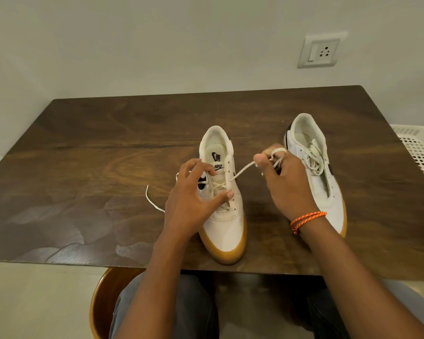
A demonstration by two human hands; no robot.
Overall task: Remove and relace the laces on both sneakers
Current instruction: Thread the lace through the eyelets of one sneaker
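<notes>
Two white sneakers with gum soles stand on the dark wooden table (84,148), toes toward me. The near sneaker (224,226) is in the middle, its white lace (241,170) partly threaded through the eyelets. My right hand (285,182) grips one end of that lace, wound round its fingers, and holds it taut to the right of the shoe. My left hand (190,199) rests over the shoe's left side with fingers spread and thumb on the lacing. The lace's other end (152,200) lies loose on the table at left. The second sneaker (313,165) stands behind my right hand, laced.
A white perforated plastic basket (418,152) stands off the table's right edge. A wall socket (319,51) is on the wall behind. My knees and a round wooden stool (103,304) show below the table's front edge.
</notes>
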